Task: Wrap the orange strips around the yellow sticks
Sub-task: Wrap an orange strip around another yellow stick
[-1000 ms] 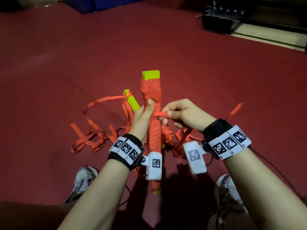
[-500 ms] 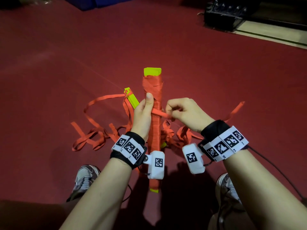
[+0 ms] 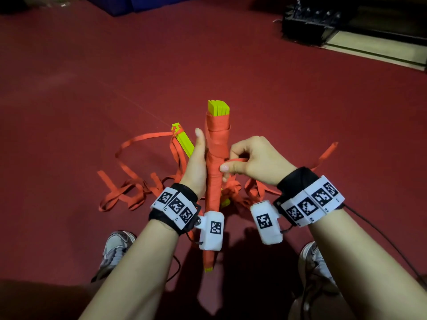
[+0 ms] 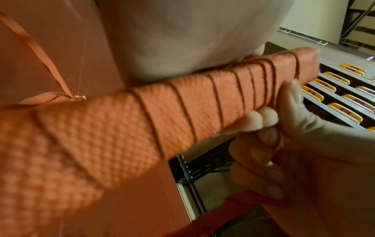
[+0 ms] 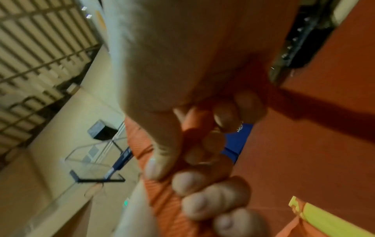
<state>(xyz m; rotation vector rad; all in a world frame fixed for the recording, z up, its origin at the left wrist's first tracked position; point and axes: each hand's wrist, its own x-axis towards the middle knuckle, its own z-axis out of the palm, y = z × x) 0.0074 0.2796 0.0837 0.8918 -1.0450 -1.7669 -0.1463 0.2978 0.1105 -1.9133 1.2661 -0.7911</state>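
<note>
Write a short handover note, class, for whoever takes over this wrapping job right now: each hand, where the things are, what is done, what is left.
Left hand grips the wrapped stick bundle, held upright.
Right hand pinches the orange strip against the bundle's right side.
Done: the bundle is covered nearly end to end; yellow shows only at the tips.
Left: secure that strip end, then wrap the second yellow bundle, lying on the floor among loose strips with only a few turns on.

Left hand (image 3: 196,162) fingers behind the wrapped stick bundle (image 3: 216,172); right-wrist view blurred, strip (image 3: 238,160) end inside the grip.
</note>
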